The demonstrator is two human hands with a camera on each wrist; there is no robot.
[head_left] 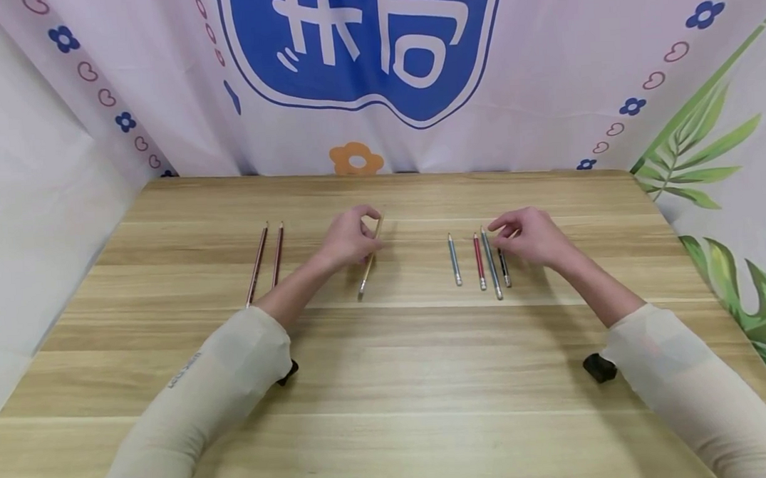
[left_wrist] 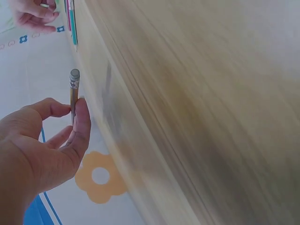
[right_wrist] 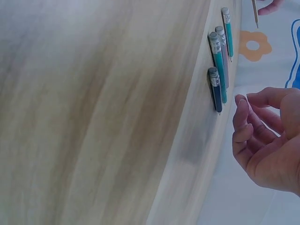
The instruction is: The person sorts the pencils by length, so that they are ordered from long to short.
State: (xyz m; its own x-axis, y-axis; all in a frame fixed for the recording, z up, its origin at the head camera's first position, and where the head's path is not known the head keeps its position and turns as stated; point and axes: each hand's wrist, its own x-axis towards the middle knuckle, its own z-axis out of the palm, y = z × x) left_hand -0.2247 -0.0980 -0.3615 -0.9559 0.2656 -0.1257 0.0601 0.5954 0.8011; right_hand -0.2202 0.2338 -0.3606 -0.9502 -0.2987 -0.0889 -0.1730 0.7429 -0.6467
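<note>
A wood-grain worktop [head_left: 377, 403] spreads from the centre down to six o'clock. At twelve hangs pale cloth [head_left: 561, 53] printed with a blue emblem [head_left: 372, 82] and orange flower [head_left: 356, 149]; green leaf print [head_left: 732, 138] shows around three o'clock.

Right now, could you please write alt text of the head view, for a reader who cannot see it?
A person's left hand pinches a yellow pencil over a wooden table. The right hand, holding nothing, is beside four pencils, two blue, one red and one dark; two reddish-brown pencils lie farther left.
</note>
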